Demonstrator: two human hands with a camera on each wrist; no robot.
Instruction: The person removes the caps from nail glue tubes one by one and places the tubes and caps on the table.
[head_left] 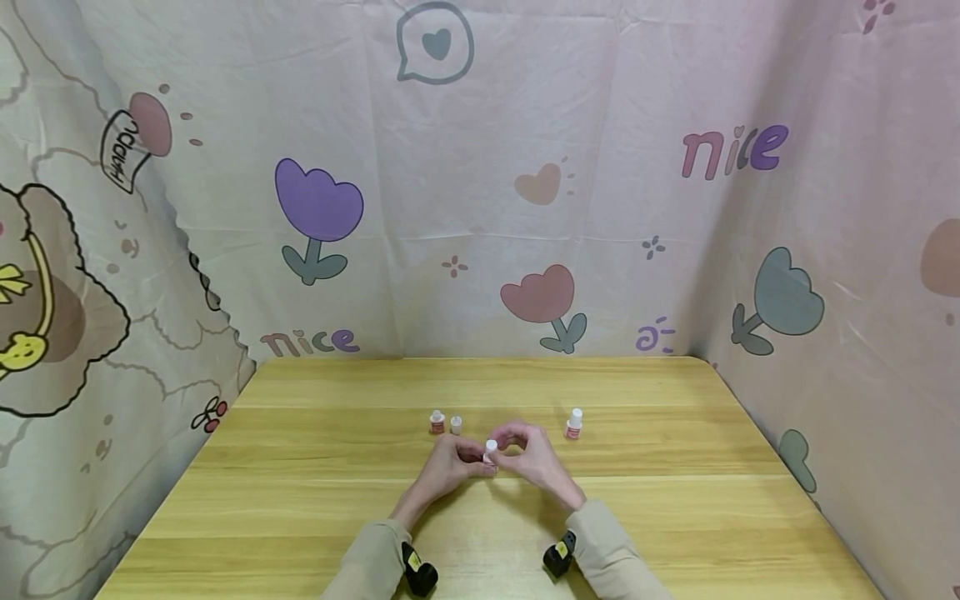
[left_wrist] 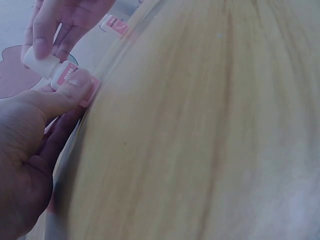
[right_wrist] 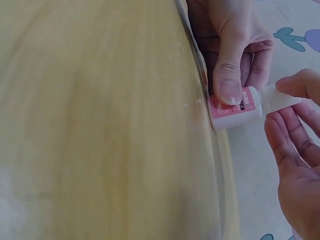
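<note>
Between both hands, at the middle of the table, stands a small white bottle [right_wrist: 242, 116] with a pink label. My left hand [head_left: 448, 468] grips its body, thumb pressed over the label. The white cap [right_wrist: 280, 99] on its top is pinched by the thumb and fingers of my right hand [head_left: 536, 458]. In the right wrist view, the bottle's base is right at the tabletop. Just beyond the left hand, an uncapped bottle [head_left: 437, 423] with a pinkish-red label stands beside a loose white cap [head_left: 456, 425].
A third bottle [head_left: 573, 425], with its white cap on, stands to the right beyond the right hand. The wooden table [head_left: 300, 500] reaches back to a printed cloth [head_left: 450, 167] that hangs behind it and along both sides.
</note>
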